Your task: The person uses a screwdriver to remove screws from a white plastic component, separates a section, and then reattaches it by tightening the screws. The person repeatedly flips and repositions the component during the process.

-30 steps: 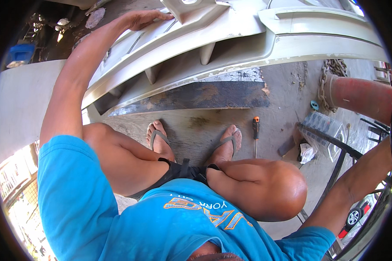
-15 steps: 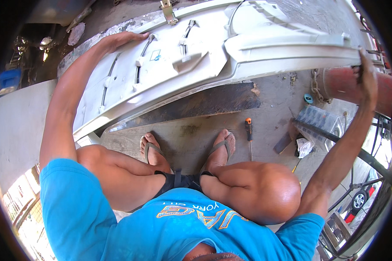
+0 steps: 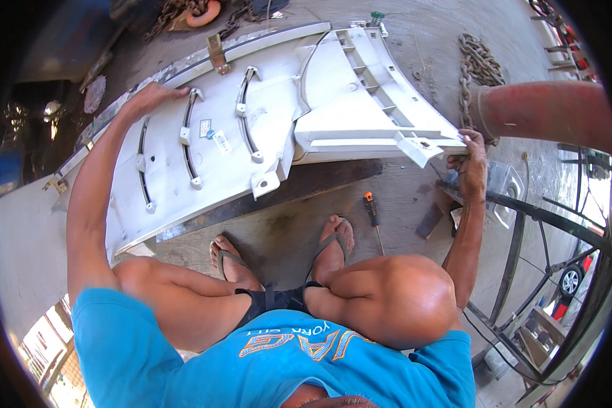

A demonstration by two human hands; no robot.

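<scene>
A large white vehicle body panel lies slanted before me, with its ribbed, slotted side showing. My left hand grips its far left edge, one digit lying over the face by a slot. At the panel's narrow right end, my right hand is closed round the corner, fingers curled. A brass-coloured bracket sticks up from the far edge. Beneath the near edge a dark board is partly hidden. An orange-and-black screwdriver lies on the floor beside my right foot.
A heavy chain lies by a thick red pipe at the right. Nearer stand a clear plastic case and a black metal frame. More rusty chain and an orange hook lie at the far left.
The panel's right end has swung down and inward, bringing its slotted face more into view. My right hand has moved left and nearer with it; my left hand keeps hold, shifted slightly left.
</scene>
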